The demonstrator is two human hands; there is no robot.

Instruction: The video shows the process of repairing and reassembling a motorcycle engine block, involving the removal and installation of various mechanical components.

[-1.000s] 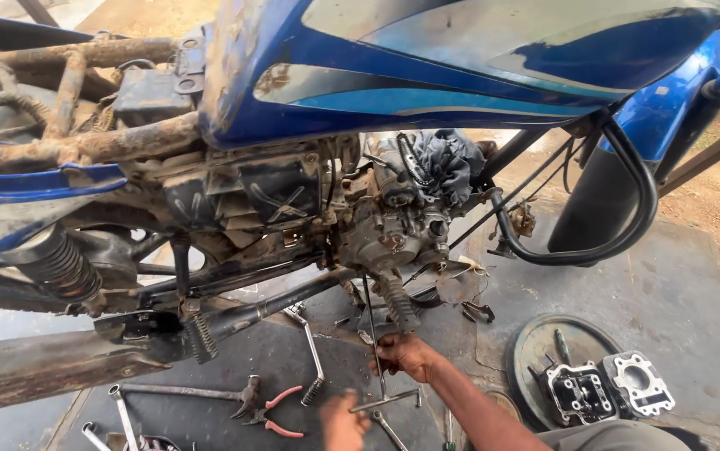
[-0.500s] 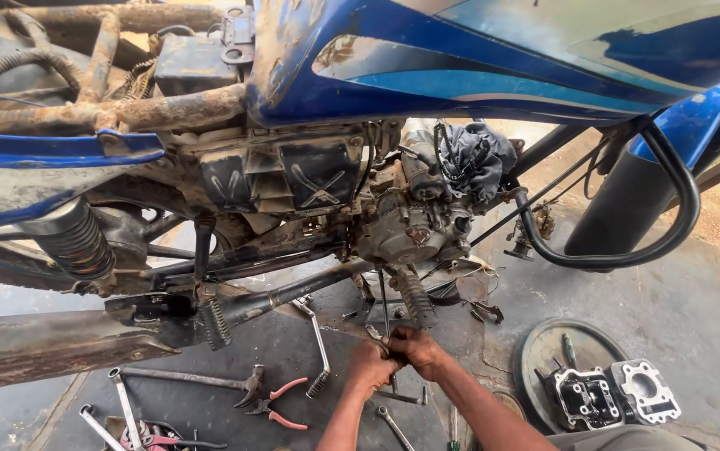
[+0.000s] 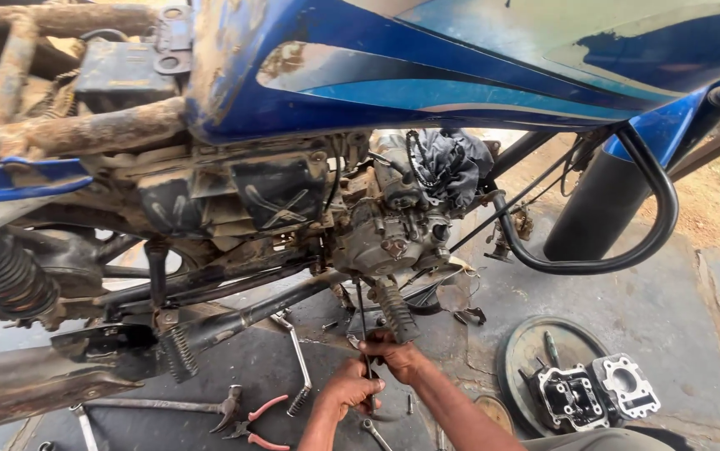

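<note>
- While I look down from the head camera, I see my left hand (image 3: 350, 390) and my right hand (image 3: 399, 357) close together on the ground under the blue motorbike (image 3: 426, 67).
- Both hands are curled tight around a thin dark rod (image 3: 362, 321) that runs up to the engine (image 3: 385, 234).
- The right hand grips the rod a bit higher up, and the left hand grips it just below. They nearly touch.
- I think the step in hand is fitting or working this rod at the bottom of the engine, beside the ribbed foot peg (image 3: 395, 311).
- I judge the next move needs a steady grip and a small, careful push or turn, so the rod stays straight.
- Now I count the things:
- One motorbike, up over my hands.
- Two hands, both mine. No other person shows.
- One rod in my hands.
- One pair of pliers with red handles (image 3: 257, 420), lying left of my hands.
- One hammer (image 3: 209, 407), just beside the pliers.
- One bent wrench (image 3: 296, 361) on the ground, near my left hand.
- Two grey engine parts (image 3: 598, 391) on a round tray (image 3: 527, 351), well apart to the right.
</note>
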